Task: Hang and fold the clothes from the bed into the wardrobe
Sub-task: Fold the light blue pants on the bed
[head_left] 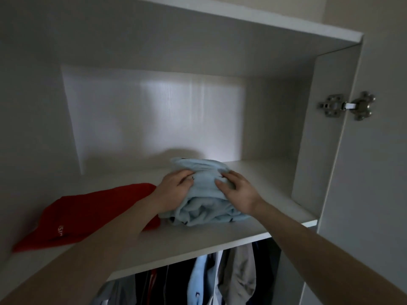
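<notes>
- The folded light-blue garment sat on the upper wardrobe shelf, roughly mid-shelf, its open folded edges facing me at 6 o'clock and its closed end toward the back panel at 12 o'clock
- Its long axis ran front to back, tilted a little toward 1 o'clock, so I judged any push should go along that line, deeper into the shelf
- My left hand lay on the bundle's 9 o'clock side, fingers curled into the top layer of cloth
- My right hand lay on its 3 o'clock side, fingers bent and pressing down into the fabric; both hands held the same bundle, about level with each other, neither clearly nearer
- A red folded garment lay at 9 o'clock from the bundle, its near corner touching or tucked just under the blue edge; I couldn't tell which
- Hanging clothes showed below the shelf at 6 o'clock, and a door hinge at 2 o'clock
</notes>
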